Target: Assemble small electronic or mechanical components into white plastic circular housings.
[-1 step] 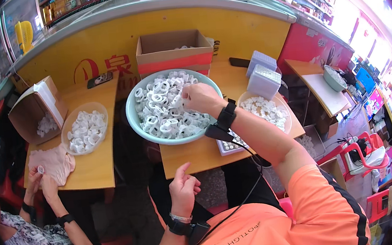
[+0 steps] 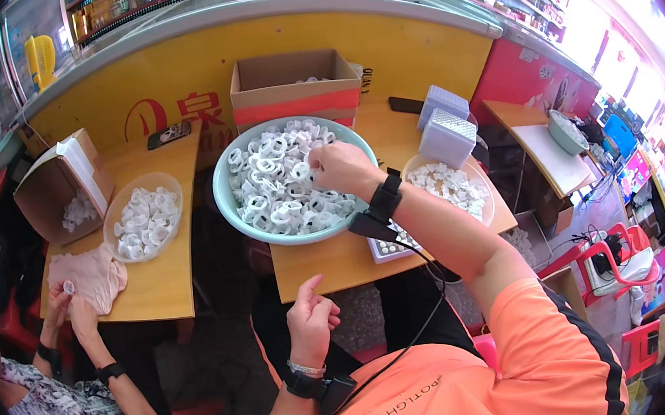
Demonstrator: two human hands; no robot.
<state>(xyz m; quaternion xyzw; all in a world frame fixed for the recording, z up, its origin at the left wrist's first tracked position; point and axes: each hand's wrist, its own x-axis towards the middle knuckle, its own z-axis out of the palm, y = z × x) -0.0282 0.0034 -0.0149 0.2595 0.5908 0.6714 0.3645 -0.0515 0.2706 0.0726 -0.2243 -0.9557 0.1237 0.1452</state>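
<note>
A pale blue-green basin (image 2: 228, 213) at the centre is heaped with white plastic rings (image 2: 269, 165). My right hand (image 2: 342, 168) reaches over its right side, fingers bent and pinched at a white ring in the heap; the fingertips are partly hidden. My left hand (image 2: 311, 325) hovers in front of the table edge, its index finger stretched out and the others loosely curled, with nothing visible in it. A tray of small round white pieces (image 2: 390, 248) lies under my right forearm. Right of the basin is a clear bowl (image 2: 490, 204) of small white parts.
Behind the basin stands a cardboard box (image 2: 295, 93); white gridded blocks (image 2: 449, 137) are at the right. On the left table (image 2: 163, 288), a person's hands (image 2: 71, 307) hold a small piece near a clear bowl of white parts (image 2: 147, 220) and a tipped carton (image 2: 60, 193).
</note>
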